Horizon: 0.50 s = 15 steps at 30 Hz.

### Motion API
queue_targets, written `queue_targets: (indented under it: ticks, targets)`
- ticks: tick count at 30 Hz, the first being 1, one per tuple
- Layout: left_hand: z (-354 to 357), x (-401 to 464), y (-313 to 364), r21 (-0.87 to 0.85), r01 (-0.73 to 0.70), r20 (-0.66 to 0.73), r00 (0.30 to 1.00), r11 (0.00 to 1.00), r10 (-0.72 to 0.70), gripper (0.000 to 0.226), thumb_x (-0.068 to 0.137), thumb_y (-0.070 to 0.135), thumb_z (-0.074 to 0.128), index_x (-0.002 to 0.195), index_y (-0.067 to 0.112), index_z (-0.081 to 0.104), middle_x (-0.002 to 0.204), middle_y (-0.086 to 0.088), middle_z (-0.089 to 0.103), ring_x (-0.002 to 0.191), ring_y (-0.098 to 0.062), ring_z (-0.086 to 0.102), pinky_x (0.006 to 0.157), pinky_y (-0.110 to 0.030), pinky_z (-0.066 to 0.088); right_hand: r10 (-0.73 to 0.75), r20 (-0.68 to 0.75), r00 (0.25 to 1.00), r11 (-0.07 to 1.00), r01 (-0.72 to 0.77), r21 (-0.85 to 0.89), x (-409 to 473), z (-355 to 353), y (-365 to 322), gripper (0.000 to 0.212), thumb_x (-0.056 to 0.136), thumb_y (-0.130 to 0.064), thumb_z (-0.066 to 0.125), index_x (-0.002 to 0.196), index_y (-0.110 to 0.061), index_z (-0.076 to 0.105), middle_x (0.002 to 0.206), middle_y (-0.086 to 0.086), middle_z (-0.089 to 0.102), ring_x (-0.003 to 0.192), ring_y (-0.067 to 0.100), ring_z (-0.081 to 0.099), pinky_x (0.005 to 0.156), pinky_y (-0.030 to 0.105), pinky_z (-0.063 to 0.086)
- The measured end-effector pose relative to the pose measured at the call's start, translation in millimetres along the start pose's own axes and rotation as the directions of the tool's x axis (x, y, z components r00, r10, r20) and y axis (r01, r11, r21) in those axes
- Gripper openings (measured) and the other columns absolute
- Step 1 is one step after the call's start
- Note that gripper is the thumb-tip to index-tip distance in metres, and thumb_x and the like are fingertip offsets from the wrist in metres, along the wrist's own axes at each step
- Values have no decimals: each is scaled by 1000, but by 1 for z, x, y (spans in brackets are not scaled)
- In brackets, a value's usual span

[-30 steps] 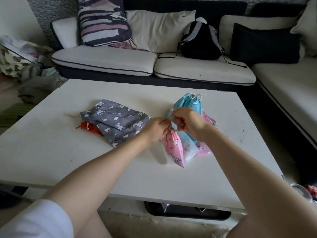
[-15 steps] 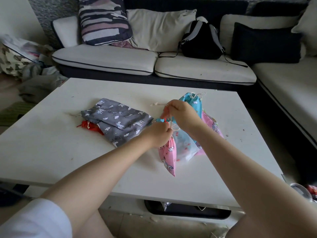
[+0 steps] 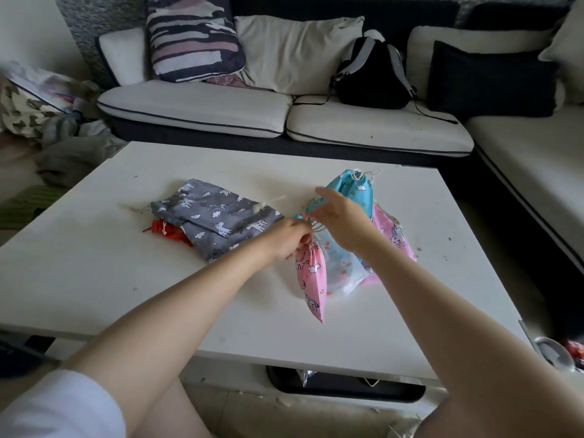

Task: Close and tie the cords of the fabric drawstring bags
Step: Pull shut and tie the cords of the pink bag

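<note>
Two hands over the white rectangular bench (image 3: pixel 94 273), both at the gathered neck of a small pink fabric drawstring bag with a unicorn print (image 3: pixel 311 279). Left hand (image 3: pixel 289 240) curled, pinching the cinched neck of that bag and holding it up, lower corner pointing down toward the bench top. Right hand (image 3: pixel 338 221) just beside it, fingers partly extended and blurred; pale cord (image 3: pixel 317 228) running between the two hands at the bag neck, exact hold of the right fingers not discernible. Blurred pale cord end (image 3: pixel 268 203) visible in the air left of the right hand.

Behind the held bag, on the bench: a translucent white bag with a faint print (image 3: pixel 343 270), a blue fabric drawstring bag with cloud print (image 3: pixel 354 188), neck gathered with white cord loops on top, and a second pink unicorn-print bag (image 3: pixel 393 235), partly hidden by the right forearm. All touching or overlapping.

To the left, lying flat: a grey fabric bag with white unicorn and cloud print (image 3: pixel 218 219), overlapping a red fabric item (image 3: pixel 167 232) at its near-left edge.

Beyond the bench: cream-cushioned sofa (image 3: pixel 196 105) carrying a black backpack (image 3: pixel 373 80).
</note>
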<state>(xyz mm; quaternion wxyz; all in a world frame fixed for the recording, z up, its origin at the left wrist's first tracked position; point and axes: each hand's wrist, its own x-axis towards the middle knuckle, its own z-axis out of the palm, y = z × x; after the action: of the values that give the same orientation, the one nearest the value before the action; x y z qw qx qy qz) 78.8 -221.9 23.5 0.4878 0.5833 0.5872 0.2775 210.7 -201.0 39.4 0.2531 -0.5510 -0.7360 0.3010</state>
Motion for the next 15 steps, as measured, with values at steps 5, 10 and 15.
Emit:
queue_targets:
  ticks: [5, 10, 15]
  targets:
    - [-3, 1, -2, -18, -35, -32, 999, 999, 35, 32, 93, 15, 38, 62, 15, 47, 61, -2, 45, 53, -16, 36, 51, -28, 26, -91, -11, 996, 996, 91, 10, -10, 0, 8, 11, 87, -10, 59, 95, -7, 68, 78, 6, 69, 63, 7, 63, 72, 24, 54]
    - [-1, -2, -2, -162, -10, -42, 999, 987, 3, 30, 93, 12, 43, 64, 16, 50, 64, -1, 48, 49, -12, 37, 48, -24, 25, 7, 32, 999, 985, -12, 170, -12, -6, 12, 5, 84, -3, 62, 80, -4, 63, 61, 2, 62, 48, 2, 56, 58, 18, 48]
    - [-3, -1, -5, -194, 2, 9, 1000, 981, 0, 28, 95, 16, 43, 68, 15, 52, 65, -1, 49, 47, -11, 39, 50, -23, 27, -185, 116, 976, 981, 189, -31, -14, -10, 8, 26, 85, -10, 63, 111, -15, 63, 99, 0, 68, 87, 14, 62, 84, 22, 49]
